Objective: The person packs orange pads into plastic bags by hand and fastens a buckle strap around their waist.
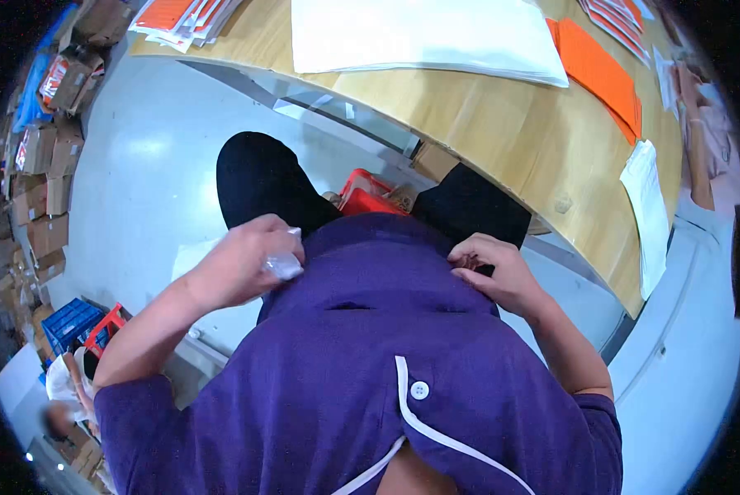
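My left hand (242, 264) is closed around a crumpled piece of clear plastic (284, 265), held beside the left edge of my purple shirt (370, 272). On the other side, my right hand (502, 271) has its fingers curled in at the shirt's lower right edge. Whatever lies between those fingers, if anything, is hidden. Below both hands are my black trouser legs (262, 177), with the knees apart at the table's edge.
A wooden table (485, 124) curves ahead, bearing white sheets (419, 37), orange sheets (597, 74) and a paper stack (184, 18). Something red (366, 194) shows between my legs. Cardboard boxes (48, 198) and a blue crate (73, 324) stand left. Other people appear at both sides.
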`<state>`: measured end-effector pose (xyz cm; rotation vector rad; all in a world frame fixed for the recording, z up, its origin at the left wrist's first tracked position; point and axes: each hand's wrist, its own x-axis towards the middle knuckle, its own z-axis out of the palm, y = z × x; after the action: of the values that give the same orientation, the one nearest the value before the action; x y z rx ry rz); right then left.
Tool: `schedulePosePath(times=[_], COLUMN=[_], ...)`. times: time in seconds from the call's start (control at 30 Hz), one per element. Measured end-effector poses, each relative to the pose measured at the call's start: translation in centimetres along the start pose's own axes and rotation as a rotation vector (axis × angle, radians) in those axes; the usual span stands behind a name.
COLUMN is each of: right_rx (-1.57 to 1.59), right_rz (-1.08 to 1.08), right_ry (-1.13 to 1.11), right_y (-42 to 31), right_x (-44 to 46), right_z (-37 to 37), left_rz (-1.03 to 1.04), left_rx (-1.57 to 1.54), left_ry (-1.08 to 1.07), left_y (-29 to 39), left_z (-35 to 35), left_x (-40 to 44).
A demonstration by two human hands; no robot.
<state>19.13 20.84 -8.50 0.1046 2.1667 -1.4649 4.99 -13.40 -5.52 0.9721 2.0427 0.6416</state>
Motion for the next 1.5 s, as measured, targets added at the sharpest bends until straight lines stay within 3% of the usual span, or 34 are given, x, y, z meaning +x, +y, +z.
schedulePosePath(times=[0.07,0.2,0.4,0.57,0.63,0.7,0.77,0.8,0.93,0.97,1.03,1.2,1.3,1.37,1.5], right_rx=[0.005,-0.392,-0.660,-0.743,-0.758,-0.771,-0.728,-0.683,-0.555,-0.504,-0.415,-0.042,-0.020,-0.024,-0.055], right_rz=[-0.046,-0.218,-0.232,-0.328,-0.338,-0.341,-0.317,-0.287,-0.239,-0.229,-0.212,-0.129,-0.087,-0.200,-0.185], right_ry=[0.030,-0.039,-0.081,-0.079,0.022,0.113,0.147,0.176,0.184,0.154,0.097,-0.006,-0.143,-0.230,-0.141], right_y=[0.0,-0.2,1.5,2.1,3.1,3.8,4.0,4.2,3.4,2.8,1.6,-4.0,-4.2,-3.0,-3.3], right_x=[0.2,2.1,4.0,5.3,5.6,5.7,5.7,5.5,5.6,5.3,4.7,1.3,-1.1,-2.3,-4.0], right_z=[0.2,-0.3,0.7,0.7,0.8,0.7,-0.2,-0.7,-0.8,0.0,0.5,-1.0,-2.1,-2.7,-2.4], left_rz=[0.002,0.050,0.039,0.170,0.204,0.259,-0.149,-0.146,-0.067,-0.069,0.019,0.082,0.048,0.099,0.051], left_rx=[0.029,0.192,0.429,0.536,0.537,0.513,0.611,0.606,0.339,0.338,0.019,-0.075,-0.083,-0.114,0.018], left_ry=[0.025,-0.046,-0.109,0.151,0.188,0.545,0.530,0.523,0.110,0.099,0.073,0.032,-0.098,-0.143,-0.138], left_y=[0.1,0.2,-0.8,-2.0,-3.9,-7.5,-6.0,-5.7,-3.7,-2.9,-1.3,1.6,1.7,1.0,1.0], left_z=[0.4,0.8,2.2,3.0,2.7,3.2,-1.9,-2.1,-0.6,-0.3,-0.3,-1.9,-2.4,-2.1,-1.6], left_x=[0.5,2.2,3.7,4.5,5.1,5.6,4.4,4.1,2.9,2.8,2.8,1.0,-1.0,-2.4,-4.4])
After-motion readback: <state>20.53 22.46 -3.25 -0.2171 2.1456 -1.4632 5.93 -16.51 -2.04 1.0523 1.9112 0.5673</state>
